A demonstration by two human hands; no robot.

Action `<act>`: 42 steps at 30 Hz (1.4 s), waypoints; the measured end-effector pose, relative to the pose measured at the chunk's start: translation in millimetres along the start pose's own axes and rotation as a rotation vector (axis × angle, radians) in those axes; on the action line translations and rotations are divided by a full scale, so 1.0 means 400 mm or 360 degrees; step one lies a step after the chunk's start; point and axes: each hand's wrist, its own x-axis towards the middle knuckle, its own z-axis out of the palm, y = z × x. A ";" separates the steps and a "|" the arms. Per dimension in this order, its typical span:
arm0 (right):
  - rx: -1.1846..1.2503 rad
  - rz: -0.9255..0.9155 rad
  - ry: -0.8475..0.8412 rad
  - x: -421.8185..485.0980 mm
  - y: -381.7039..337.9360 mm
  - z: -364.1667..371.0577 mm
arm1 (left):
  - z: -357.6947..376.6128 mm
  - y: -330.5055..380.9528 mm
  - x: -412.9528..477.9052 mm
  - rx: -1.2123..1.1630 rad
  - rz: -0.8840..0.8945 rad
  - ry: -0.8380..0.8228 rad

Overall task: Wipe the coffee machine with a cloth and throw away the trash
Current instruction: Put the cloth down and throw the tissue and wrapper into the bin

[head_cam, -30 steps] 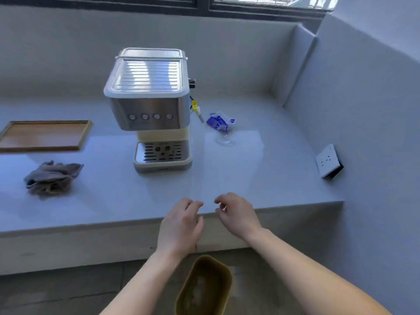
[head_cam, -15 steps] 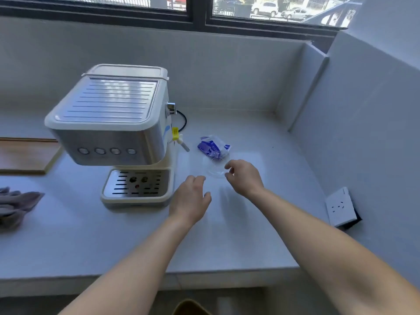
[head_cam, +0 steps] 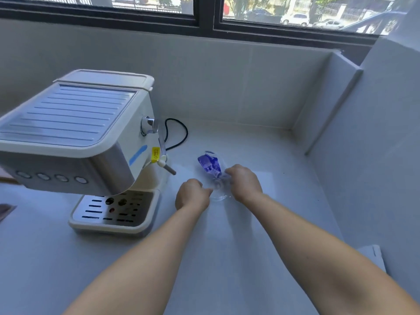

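Lying on the counter, the trash, a crumpled wrapper that is part blue and part clear, sits near the right side of the coffee machine, just beyond the tip of the steam wand. Both hands are on its near, clear end. The left hand has its fingers curled and pinches the clear edge between thumb and forefinger. The right hand is curled over the clear part where it meets the blue section and grips it. The two hands are close together but apart. A black cable loops on the counter behind the machine. A sliver of the cloth shows at the left edge, well apart from the hands. A white socket plate lies at the lower right.
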 end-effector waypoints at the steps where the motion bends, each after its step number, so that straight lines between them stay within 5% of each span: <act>1: 0.0003 0.0013 0.0018 -0.003 0.002 0.000 | 0.004 -0.002 0.000 -0.0034 -0.0021 0.0011; 14: 0.0238 0.0004 0.0251 -0.154 -0.038 -0.035 | -0.094 -0.131 -0.210 -0.0914 -0.0013 0.0192; 33: 0.0425 -0.0151 0.0637 -0.674 -0.431 -0.005 | -0.417 -0.530 -0.599 -0.0981 0.0216 0.0100; 42: 0.0586 -0.0219 0.0716 -0.989 -0.561 0.147 | -0.408 -0.810 -0.761 -0.0989 0.0190 -0.0053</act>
